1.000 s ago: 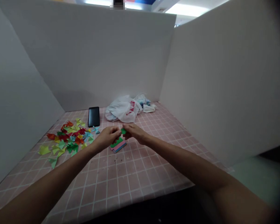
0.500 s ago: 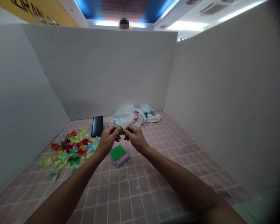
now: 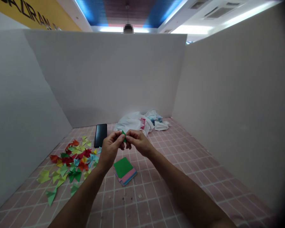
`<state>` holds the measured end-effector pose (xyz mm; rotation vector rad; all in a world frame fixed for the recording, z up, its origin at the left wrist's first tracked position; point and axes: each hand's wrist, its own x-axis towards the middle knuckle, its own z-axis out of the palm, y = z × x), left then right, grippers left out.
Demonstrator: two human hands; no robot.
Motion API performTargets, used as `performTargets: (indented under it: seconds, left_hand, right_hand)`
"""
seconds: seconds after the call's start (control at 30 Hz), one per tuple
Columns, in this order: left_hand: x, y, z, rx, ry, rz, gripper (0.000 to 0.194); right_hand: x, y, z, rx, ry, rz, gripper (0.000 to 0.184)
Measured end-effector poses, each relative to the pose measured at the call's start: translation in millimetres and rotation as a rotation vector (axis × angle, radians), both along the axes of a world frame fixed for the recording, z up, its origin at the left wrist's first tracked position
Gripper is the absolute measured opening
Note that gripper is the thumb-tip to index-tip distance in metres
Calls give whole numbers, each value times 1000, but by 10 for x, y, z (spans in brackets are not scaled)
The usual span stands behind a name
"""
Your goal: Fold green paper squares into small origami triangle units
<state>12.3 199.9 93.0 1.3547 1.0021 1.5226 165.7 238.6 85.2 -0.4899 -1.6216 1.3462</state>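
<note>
My left hand (image 3: 111, 148) and my right hand (image 3: 138, 142) meet above the table, fingers pinched together on a small folded green paper piece (image 3: 124, 136). Only a tip of the green paper shows between the fingertips. Right below the hands lies a small stack of square paper sheets (image 3: 125, 171), green on top, pink and blue beneath. To the left a scatter of several folded paper shapes (image 3: 70, 161) in red, yellow, green and blue covers the pink checked tablecloth (image 3: 142, 202).
A black phone (image 3: 101, 135) lies flat behind the folded shapes. White plastic bags (image 3: 137, 122) with small items sit at the back. White partition boards (image 3: 114, 76) close the table in on the left, back and right.
Both hands have lifted off the paper stack with the green piece, staying pinched on it. The camera has tilted up, so the table sits lower in view.
</note>
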Motion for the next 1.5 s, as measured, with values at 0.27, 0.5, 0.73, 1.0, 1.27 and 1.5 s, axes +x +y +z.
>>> performTargets:
  seconds: [0.27,0.5,0.73,1.0,1.27,1.5]
  left_hand:
    - [-38,-59,-29,22,44,92,24]
    - [0,-123,-47,82,150,198,26]
    - [-39,-51,-129,-13,63,87,40]
    - [-12,-91,-30,27,202,-23,27]
    - [25,-141,14,-1,291,-99,23]
    - [50,-182,9,58,221,-103,24]
  right_hand:
    - [-102,-76,-82,46,-54,34,29]
    - [-95,-149,-76,96,-108,-19,34]
    - [-74,-140,-72,58,-86,-119,31]
    - [36,-74,12,175,-150,-154,35]
    - [46,-115,23,207,-113,-254,32]
    - [11,-150,4,141,-19,-272,47]
